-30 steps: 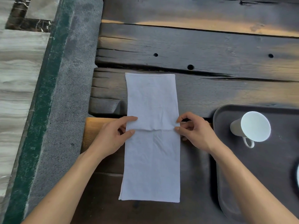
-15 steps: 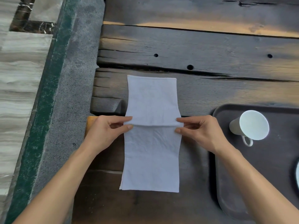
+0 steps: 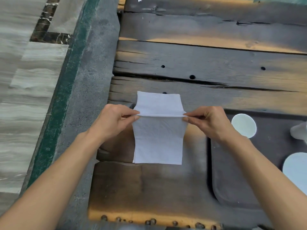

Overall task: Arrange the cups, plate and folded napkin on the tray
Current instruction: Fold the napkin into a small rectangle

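A white napkin (image 3: 158, 140) is pinched at its middle crease and lifted off the dark wooden table, both halves drooping down from the fold. My left hand (image 3: 114, 121) grips the crease's left end and my right hand (image 3: 207, 122) grips its right end. To the right lies a dark grey tray (image 3: 232, 188). On it stands a white cup (image 3: 243, 125), seen from above just past my right wrist. A second white cup (image 3: 299, 132) shows at the right edge, and part of a white plate (image 3: 295, 168) sits below it.
The table (image 3: 207, 63) is made of rough dark planks with holes and cracks. Its left end drops off at about mid-frame to a grey stone strip (image 3: 93, 63) and pale floor tiles. Rivets line the near table edge (image 3: 149, 220).
Both hands have raised the napkin's middle crease upward, so the far and near ends have drawn in toward each other. The view has tilted, showing more of the tray, the second cup and the plate.
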Action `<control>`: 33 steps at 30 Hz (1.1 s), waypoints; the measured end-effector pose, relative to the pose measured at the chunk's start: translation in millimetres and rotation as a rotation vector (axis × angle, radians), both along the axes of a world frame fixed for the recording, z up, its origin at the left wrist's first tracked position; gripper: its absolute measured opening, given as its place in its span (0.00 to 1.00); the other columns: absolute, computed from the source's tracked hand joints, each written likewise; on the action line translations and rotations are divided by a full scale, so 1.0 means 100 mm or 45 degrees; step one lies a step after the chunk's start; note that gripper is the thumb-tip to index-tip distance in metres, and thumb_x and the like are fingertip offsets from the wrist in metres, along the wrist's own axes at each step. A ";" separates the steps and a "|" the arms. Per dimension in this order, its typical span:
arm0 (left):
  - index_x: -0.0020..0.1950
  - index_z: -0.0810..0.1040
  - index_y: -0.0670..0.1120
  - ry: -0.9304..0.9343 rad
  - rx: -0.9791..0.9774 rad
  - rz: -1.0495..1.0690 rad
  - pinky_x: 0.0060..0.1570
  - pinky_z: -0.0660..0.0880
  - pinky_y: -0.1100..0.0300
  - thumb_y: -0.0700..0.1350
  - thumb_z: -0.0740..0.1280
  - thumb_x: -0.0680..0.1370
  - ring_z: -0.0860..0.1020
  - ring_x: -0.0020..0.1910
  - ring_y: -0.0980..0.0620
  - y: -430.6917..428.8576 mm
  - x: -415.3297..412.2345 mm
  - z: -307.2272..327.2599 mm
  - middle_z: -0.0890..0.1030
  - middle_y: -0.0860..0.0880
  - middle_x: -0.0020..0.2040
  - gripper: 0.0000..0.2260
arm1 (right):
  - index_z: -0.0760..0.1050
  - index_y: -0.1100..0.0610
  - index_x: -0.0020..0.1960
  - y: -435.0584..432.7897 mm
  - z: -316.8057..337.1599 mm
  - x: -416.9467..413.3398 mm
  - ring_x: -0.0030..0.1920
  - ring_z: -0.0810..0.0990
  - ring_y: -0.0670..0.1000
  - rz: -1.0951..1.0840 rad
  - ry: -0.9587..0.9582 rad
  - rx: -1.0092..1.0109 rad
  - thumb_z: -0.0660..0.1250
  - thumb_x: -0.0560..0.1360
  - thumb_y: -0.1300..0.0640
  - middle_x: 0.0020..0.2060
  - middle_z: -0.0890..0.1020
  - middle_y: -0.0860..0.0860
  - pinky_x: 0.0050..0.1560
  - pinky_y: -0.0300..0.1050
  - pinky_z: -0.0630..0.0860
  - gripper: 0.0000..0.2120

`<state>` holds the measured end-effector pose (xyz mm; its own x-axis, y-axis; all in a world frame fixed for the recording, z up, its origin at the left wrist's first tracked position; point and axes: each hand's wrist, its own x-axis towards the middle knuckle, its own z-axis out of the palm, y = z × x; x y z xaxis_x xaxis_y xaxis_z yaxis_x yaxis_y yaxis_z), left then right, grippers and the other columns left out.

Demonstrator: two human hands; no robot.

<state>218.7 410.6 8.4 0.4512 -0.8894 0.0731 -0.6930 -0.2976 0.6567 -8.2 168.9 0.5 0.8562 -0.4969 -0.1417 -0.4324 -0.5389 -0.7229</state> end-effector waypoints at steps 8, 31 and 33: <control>0.53 0.87 0.41 -0.288 0.008 -0.203 0.44 0.79 0.50 0.43 0.72 0.80 0.83 0.42 0.42 -0.21 0.13 0.66 0.86 0.45 0.41 0.07 | 0.87 0.52 0.45 -0.21 0.65 0.12 0.39 0.83 0.49 0.011 -0.029 -0.146 0.76 0.74 0.52 0.36 0.86 0.49 0.43 0.44 0.77 0.04; 0.52 0.85 0.38 -0.547 -0.025 -0.221 0.37 0.82 0.47 0.25 0.74 0.68 0.84 0.37 0.41 0.03 -0.25 0.17 0.85 0.41 0.40 0.15 | 0.88 0.56 0.47 0.07 0.33 -0.18 0.36 0.84 0.56 0.138 -0.121 -0.462 0.77 0.73 0.59 0.40 0.86 0.52 0.38 0.45 0.78 0.04; 0.52 0.86 0.38 -0.477 -0.050 -0.209 0.40 0.83 0.49 0.25 0.75 0.67 0.86 0.41 0.41 0.23 -0.43 -0.04 0.87 0.41 0.44 0.15 | 0.88 0.53 0.49 0.25 0.11 -0.37 0.38 0.83 0.54 0.175 -0.081 -0.425 0.76 0.74 0.58 0.41 0.85 0.50 0.38 0.46 0.79 0.05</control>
